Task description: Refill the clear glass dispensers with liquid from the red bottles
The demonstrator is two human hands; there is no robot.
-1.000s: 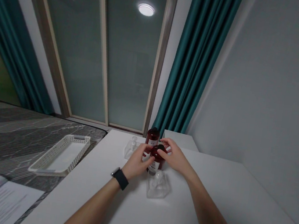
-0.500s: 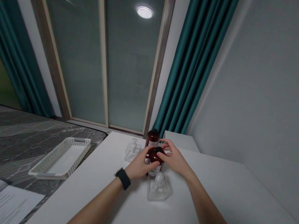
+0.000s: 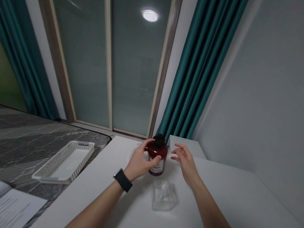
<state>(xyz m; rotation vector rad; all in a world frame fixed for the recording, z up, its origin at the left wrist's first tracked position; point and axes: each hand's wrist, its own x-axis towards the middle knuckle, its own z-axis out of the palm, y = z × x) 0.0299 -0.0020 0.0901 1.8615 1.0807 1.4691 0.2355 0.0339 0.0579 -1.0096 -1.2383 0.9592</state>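
A dark red-brown bottle [image 3: 156,152] with a black cap and a pale label stands upright on the white table. My left hand [image 3: 140,162], with a dark-banded watch on its wrist, is curved round the bottle's left side, thumb across its front. To the right of the bottle, my right hand [image 3: 186,165] is open and apart from it, fingers spread and holding nothing. Nearer to me lies a clear plastic pump bottle [image 3: 164,195]. Another clear item [image 3: 135,150] is mostly hidden behind my left hand. I cannot make out a second dark bottle.
A white perforated basket [image 3: 43,180] sits left of the table [image 3: 205,216], on a dark striped surface. An open book [image 3: 11,207] lies at the lower left. Behind the table are a white box-like unit [image 3: 185,146] and a green curtain [image 3: 199,79]. A grey wall [image 3: 278,101] rises at the right.
My right hand has let go of the front dark bottle and moved right. The bottle, gripped by my left hand, has shifted back and now hides the other dark bottle seen behind it.
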